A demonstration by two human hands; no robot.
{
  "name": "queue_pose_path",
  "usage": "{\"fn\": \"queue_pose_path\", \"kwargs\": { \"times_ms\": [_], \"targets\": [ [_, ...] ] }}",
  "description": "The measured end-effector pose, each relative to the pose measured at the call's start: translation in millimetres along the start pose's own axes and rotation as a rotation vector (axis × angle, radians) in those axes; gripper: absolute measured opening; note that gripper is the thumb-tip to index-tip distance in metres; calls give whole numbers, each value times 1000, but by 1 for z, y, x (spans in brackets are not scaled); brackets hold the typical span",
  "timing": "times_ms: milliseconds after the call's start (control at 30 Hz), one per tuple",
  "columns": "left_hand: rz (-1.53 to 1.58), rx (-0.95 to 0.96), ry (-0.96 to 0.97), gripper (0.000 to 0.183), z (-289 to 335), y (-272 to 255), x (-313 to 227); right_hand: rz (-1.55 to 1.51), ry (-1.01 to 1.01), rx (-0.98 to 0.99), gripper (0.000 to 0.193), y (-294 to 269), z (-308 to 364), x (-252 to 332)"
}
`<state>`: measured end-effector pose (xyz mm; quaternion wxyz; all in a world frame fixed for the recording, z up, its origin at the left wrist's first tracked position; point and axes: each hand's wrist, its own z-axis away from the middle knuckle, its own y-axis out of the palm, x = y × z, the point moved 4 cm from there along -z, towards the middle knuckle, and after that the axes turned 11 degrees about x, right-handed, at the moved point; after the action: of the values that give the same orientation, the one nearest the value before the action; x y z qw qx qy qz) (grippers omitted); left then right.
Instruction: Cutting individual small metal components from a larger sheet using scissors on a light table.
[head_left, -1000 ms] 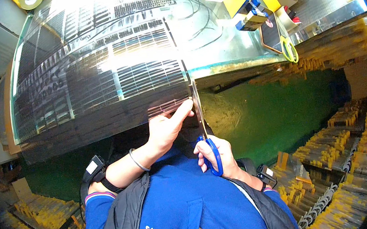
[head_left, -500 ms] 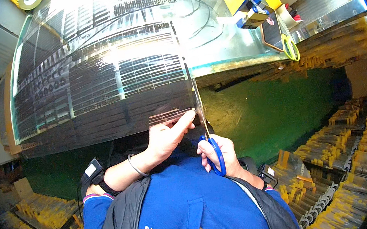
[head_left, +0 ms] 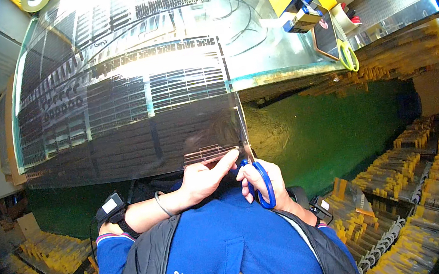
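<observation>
Two bare hands at work by the near side of a glass-topped surface (head_left: 286, 57). Left hand (head_left: 203, 179): grip closed to a pinch on the near right corner of a dark, glossy film sheet (head_left: 117, 152), thumb on top, other fingers partly hidden. Right hand (head_left: 277, 182): grip curled round the handles of blue-handled scissors (head_left: 267, 178), blades along the film's right edge; blade gap too fine to tell. Film position: spread over the surface, near part apparently overhanging. Handling (judged): light, thin, bendy; slick face, likely to slide, crease or scratch. Best hold: pinch lightly at the margin by the corner, fingertips clear of the blades; scissors by their loops.
</observation>
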<state>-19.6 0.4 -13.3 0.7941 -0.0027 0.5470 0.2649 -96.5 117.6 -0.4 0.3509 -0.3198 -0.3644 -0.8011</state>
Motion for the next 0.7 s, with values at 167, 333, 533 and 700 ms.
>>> {"fn": "queue_pose_path", "kwargs": {
  "times_ms": [167,333,533,700],
  "targets": [
    [-58,70,-35,21,0,-2,7,46,27,-27,29,2,1,3],
    [-30,70,-25,21,2,-2,4,73,53,-60,31,1,2,3],
    [-53,76,-107,23,4,-3,1,103,70,-87,30,0,3,2],
    [-21,-35,-167,25,2,-12,-5,165,27,-121,21,-7,5,9]
  ]
}}
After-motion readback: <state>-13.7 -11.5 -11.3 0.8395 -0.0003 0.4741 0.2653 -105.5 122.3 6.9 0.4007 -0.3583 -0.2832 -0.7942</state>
